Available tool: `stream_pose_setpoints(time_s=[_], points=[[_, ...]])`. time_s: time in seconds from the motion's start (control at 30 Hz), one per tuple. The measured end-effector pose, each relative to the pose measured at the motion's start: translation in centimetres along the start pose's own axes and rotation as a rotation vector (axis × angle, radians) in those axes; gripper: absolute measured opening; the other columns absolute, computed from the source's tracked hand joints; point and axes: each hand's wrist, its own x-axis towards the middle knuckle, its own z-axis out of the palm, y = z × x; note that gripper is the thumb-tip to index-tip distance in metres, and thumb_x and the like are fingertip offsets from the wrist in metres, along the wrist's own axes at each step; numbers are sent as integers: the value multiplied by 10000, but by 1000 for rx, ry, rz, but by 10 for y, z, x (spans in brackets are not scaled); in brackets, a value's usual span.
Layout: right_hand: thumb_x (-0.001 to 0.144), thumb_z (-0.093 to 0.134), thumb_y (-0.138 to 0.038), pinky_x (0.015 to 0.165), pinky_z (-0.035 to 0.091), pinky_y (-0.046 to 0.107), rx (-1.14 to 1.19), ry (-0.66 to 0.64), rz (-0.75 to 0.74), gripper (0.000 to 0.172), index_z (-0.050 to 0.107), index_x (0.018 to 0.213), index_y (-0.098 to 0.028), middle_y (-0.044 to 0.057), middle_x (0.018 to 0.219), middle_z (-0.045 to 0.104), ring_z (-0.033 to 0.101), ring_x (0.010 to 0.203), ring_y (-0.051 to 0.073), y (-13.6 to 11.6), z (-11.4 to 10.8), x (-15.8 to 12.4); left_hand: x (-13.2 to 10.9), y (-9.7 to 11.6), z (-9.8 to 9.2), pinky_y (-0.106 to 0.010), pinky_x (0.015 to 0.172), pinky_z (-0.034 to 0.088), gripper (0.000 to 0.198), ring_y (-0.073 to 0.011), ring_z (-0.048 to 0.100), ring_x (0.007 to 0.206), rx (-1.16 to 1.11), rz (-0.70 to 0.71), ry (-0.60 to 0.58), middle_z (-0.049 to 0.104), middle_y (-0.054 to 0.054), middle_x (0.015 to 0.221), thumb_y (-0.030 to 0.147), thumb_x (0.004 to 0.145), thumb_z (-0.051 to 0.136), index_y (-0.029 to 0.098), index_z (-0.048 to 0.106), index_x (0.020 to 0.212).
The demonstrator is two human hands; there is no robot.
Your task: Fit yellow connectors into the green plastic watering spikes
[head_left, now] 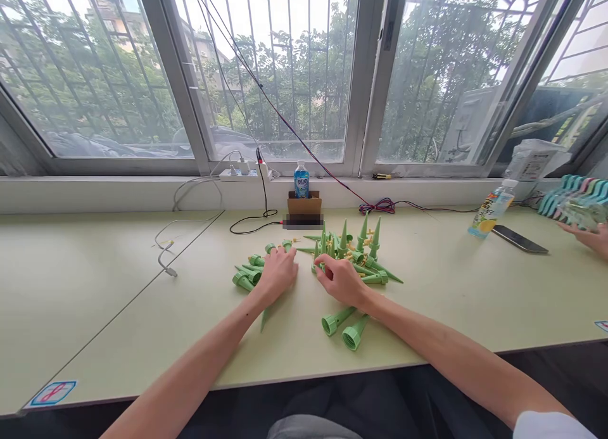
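Note:
My left hand (279,273) is palm down among the green plastic plant-watering spikes on the left, its fingers bent over one. A pointed green tip (264,320) shows below the wrist, and ribbed caps (287,244) show past the fingertips. Several more spikes (243,279) lie just left of it. My right hand (341,279) is closed, thumb and forefinger near each other at the left edge of a bigger pile of spikes (375,261); what they hold is hidden. Some spikes there stand upright, with small yellow pieces (357,275) among them. Two spikes (352,337) lie below my right wrist.
A small cardboard box (304,204) and blue bottle (301,180) stand by the sill. Cables (377,206) run along the back. To the right are a drink bottle (493,209), a phone (520,239), hangers (572,195) and another person's hand (589,237).

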Motion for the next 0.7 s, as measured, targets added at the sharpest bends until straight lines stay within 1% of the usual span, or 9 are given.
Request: stream_pose_setpoints(time_s=[0.17, 0.37, 0.47, 0.6, 0.7], points=[[889, 508, -216, 560, 344, 201, -2, -3, 9, 144, 626, 969, -207, -69, 520, 494, 438, 470, 98, 1, 1, 0, 2, 0, 2, -386, 767, 397, 279, -309, 564, 920, -58, 48, -36, 620, -168, 936, 189, 896, 372, 144, 634, 982], [885, 505, -217, 560, 340, 200, 0, -8, 6, 140, 627, 953, -205, -73, 513, 472, 422, 468, 96, 2, 1, 0, 3, -3, 2, -338, 697, 388, 245, -267, 592, 809, -92, 77, -54, 629, -122, 818, 146, 853, 397, 152, 623, 947], [886, 505, -218, 562, 342, 201, 2, -12, 6, 138, 626, 951, -203, -75, 511, 465, 417, 468, 95, 1, 0, 0, 3, -3, 3, -338, 695, 388, 248, -268, 591, 810, -95, 68, -54, 627, -131, 838, 151, 862, 382, 144, 608, 964], [887, 506, -218, 564, 347, 203, 4, -16, 8, 141, 629, 952, -204, -71, 516, 477, 422, 469, 97, 1, 0, 0, 2, -3, 5, -339, 691, 391, 282, -272, 596, 831, -91, 35, -44, 617, -161, 937, 149, 876, 350, 128, 571, 1049], [886, 505, -216, 566, 352, 205, 3, -18, 11, 143, 633, 950, -206, -68, 515, 484, 429, 469, 100, 1, 0, 0, 4, -4, 7, -334, 678, 388, 282, -267, 601, 820, -88, 36, -49, 617, -159, 954, 139, 877, 341, 137, 562, 1052]])
